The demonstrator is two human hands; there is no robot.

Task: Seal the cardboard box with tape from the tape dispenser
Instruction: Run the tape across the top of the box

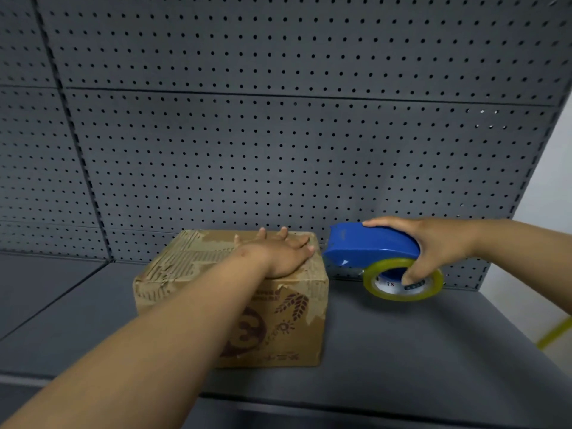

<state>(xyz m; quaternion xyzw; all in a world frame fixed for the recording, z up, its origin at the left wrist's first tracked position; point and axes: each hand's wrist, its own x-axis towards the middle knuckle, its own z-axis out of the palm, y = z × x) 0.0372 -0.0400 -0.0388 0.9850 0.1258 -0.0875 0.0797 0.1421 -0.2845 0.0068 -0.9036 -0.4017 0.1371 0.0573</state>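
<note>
My left hand (283, 255) lies flat, fingers spread, on the cardboard box (235, 298); my right hand (433, 246), nearer, grips the tape dispenser (371, 246) at its three o'clock

Surface (402, 345) open in front of and right of cardboard box (192, 274); I see free passage there. Narrow gap between box's right edge and tape dispenser (371, 246). Pegboard wall (278, 134) closes off rear, just behind box. Left hand (278, 252) flat on box top, blocks that face. Left of box: surface bare.
</note>
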